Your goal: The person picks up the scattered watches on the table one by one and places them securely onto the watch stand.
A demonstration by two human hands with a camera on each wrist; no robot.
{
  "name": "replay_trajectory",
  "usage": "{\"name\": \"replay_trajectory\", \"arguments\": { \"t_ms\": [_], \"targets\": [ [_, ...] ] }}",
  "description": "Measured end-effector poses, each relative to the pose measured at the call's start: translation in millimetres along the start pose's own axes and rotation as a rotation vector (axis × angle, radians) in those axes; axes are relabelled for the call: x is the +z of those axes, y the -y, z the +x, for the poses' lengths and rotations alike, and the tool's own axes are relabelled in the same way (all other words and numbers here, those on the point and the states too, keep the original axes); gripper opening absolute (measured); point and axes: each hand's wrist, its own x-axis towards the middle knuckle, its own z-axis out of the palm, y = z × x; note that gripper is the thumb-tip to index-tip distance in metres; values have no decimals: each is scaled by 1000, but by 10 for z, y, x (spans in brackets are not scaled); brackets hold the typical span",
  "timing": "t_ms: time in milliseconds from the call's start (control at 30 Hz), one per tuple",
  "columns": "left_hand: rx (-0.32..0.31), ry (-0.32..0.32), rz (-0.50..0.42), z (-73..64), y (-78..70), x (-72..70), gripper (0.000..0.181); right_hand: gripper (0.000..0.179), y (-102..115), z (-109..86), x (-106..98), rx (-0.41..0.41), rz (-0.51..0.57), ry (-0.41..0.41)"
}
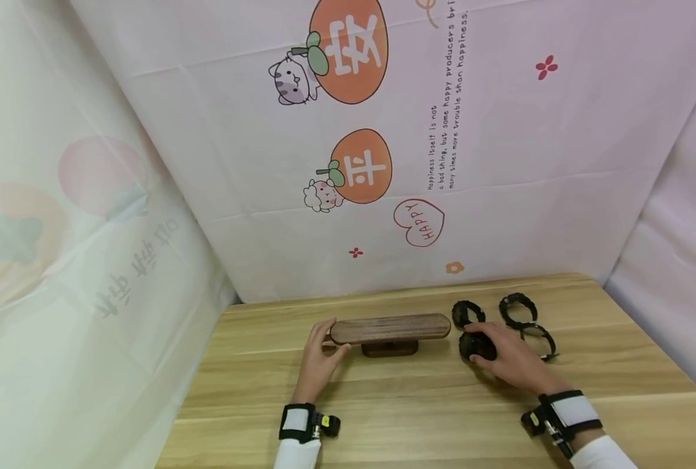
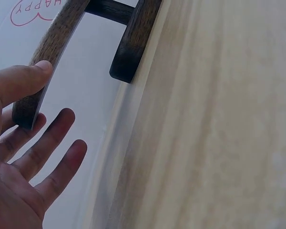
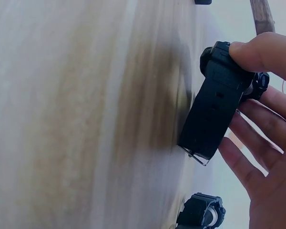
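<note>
A dark wooden T-shaped stand (image 1: 390, 328), with a rounded top bar on a small base, stands on the table. My left hand (image 1: 317, 366) pinches the left end of its bar; in the left wrist view the thumb lies on the near face of the bar (image 2: 55, 45), some fingers behind it, others spread. My right hand (image 1: 513, 359) holds a black wristwatch (image 1: 477, 346) right of the stand. Its strap (image 3: 210, 121) hangs down in the right wrist view, the thumb near the case. The watch face cannot be made out.
Behind the held watch sits another black watch (image 1: 467, 314). Two more, a looped watch (image 1: 518, 310) and a thinner-banded one (image 1: 540, 341), lie to the right. The wood-grain table (image 1: 395, 410) ends at a printed white cloth (image 1: 301, 273) behind.
</note>
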Motion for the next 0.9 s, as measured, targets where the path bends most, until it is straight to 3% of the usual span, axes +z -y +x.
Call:
{"name": "replay_trajectory", "arguments": {
  "t_ms": [500, 900],
  "targets": [
    [-10, 11, 28, 1, -1, -28, 66, 60, 64, 8, -30, 19, 62, -52],
    [-26, 10, 33, 4, 10, -44, 67, 60, 140, 51, -68, -98, 2, -165]
  ]
}}
